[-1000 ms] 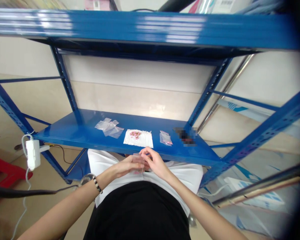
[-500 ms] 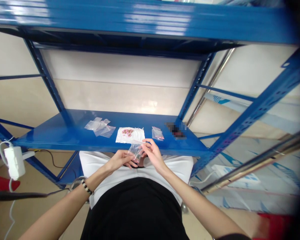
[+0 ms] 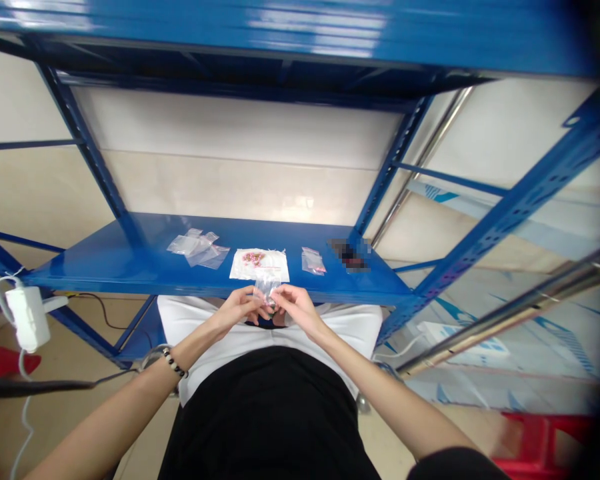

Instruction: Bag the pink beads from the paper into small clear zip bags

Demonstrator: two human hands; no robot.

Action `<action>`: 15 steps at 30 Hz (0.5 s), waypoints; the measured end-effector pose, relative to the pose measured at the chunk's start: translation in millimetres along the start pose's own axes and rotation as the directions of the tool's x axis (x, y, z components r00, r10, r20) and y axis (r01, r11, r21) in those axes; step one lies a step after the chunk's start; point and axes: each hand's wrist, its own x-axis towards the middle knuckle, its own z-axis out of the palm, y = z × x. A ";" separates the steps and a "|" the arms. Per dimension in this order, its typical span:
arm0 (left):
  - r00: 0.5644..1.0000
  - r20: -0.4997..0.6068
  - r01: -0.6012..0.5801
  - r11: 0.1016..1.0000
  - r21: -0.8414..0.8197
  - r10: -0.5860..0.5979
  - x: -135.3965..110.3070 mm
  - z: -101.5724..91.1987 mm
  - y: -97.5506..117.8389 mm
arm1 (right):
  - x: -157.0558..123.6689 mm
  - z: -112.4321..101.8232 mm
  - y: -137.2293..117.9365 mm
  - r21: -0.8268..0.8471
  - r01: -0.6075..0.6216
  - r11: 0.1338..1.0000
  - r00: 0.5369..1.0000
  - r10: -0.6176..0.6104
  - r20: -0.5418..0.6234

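Between both hands, just in front of the shelf edge, is a small clear zip-lock bag (image 3: 267, 285). My left hand (image 3: 244, 305) is closed on its left side, and my right hand (image 3: 296, 304) pinches its lower right side. Something small and pinkish shows near the bag's bottom, too small to make out. Right behind it, a white sheet or pouch (image 3: 280, 261) lies flat, bearing a loose heap of small pink pieces (image 3: 253, 258). Further right lies another clear bag (image 3: 312, 261) with pinkish contents. Several flat clear bags (image 3: 199, 248) overlap on the left.
The blue metal shelf (image 3: 130, 267) has an upper shelf (image 3: 280, 40) overhead and uprights at the sides. A pixelated dark item (image 3: 349, 255) lies at the right end. A white power strip (image 3: 29, 319) hangs at the left post. A red stool (image 3: 540, 440) stands low at right.
The clear bag has moved up toward the white sheet, turning more upright. My right hand has lowered from the bag's upper edge to its lower right side. The view has shifted slightly.
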 end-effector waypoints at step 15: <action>0.937 -0.285 -0.168 0.976 0.136 0.201 9.9 -16.6 1.5 | 3.3 -5.1 -3.3 -0.027 -0.020 0.999 0.990 0.023 0.137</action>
